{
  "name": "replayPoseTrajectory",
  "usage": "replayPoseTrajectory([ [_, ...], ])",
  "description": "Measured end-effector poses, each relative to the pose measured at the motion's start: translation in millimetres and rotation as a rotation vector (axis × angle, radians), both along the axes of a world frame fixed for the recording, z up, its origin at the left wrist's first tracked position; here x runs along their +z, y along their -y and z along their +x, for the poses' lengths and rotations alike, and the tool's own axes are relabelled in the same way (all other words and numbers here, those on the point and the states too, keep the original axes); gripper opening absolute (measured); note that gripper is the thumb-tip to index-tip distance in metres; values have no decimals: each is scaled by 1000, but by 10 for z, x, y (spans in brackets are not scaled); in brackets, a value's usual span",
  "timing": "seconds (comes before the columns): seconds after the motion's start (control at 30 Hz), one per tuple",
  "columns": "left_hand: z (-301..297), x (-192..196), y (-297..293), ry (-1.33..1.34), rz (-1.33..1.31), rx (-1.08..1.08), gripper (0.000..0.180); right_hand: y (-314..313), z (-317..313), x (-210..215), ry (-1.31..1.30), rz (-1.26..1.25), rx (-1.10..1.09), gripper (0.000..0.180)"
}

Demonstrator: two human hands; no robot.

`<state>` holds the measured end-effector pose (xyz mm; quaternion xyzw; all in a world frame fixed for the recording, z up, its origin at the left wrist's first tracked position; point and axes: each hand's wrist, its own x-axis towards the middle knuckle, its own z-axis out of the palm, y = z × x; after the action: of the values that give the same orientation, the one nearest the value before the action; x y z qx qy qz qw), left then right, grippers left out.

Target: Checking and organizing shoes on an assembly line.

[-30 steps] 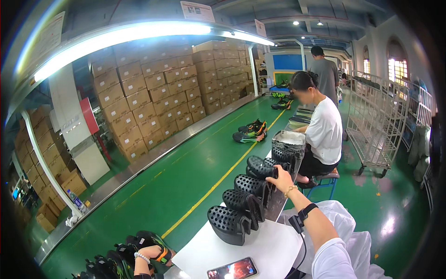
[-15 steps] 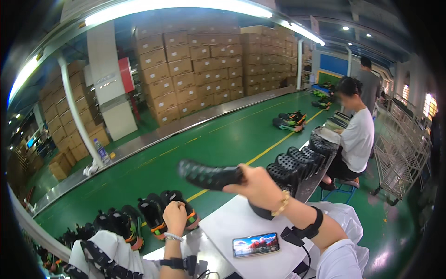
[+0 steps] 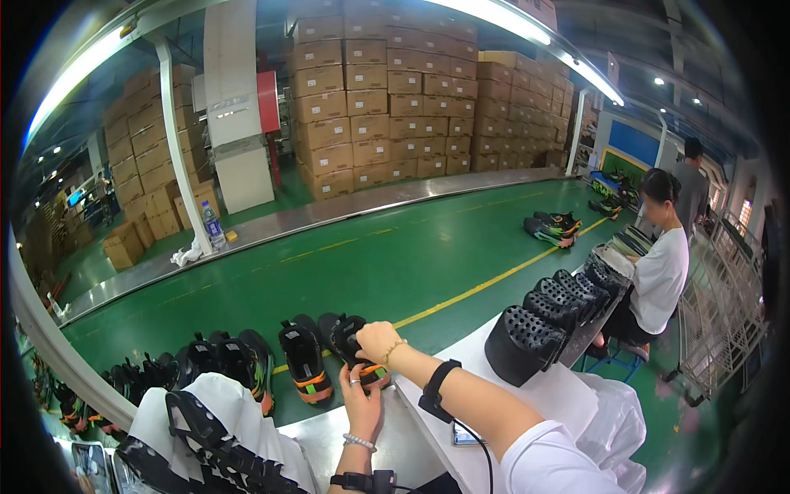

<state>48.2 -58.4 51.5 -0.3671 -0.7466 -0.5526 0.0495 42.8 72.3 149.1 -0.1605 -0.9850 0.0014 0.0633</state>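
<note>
Both hands gripping a chunky black sneaker [image 3: 355,346] with orange trim, down at the table's [image 3: 461,362] left edge: right hand [image 3: 377,337] curling over the top, left hand [image 3: 360,402] pinching underneath; perforated rubbery black soles [image 3: 527,342] sitting nearby
</note>
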Motion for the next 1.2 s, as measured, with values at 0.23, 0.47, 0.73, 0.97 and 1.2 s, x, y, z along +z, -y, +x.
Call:
replayPoseTrajectory([
  [0.23, -32, -6, 36, 187, 84, -66, 40, 146, -488, -399, 251, -84, -321, 28],
  [0.47, -101, -13, 51, 220, 79, -71, 43, -3, -895, -473, 636, -196, -266, 24],
  [0.73, -243, 3, 188, 321, 191, -186, 30, 255, -66, 59, 272, -290, 43, 31],
  [0.97, 195, 165, 445, -120, -110, -50, 15, 536, 1969, 885, 78, -551, 206, 32],
  [1.2, 313, 170, 522, -205, -209, -88, 15, 758, 3070, 570, -270, -1124, -255, 22],
])
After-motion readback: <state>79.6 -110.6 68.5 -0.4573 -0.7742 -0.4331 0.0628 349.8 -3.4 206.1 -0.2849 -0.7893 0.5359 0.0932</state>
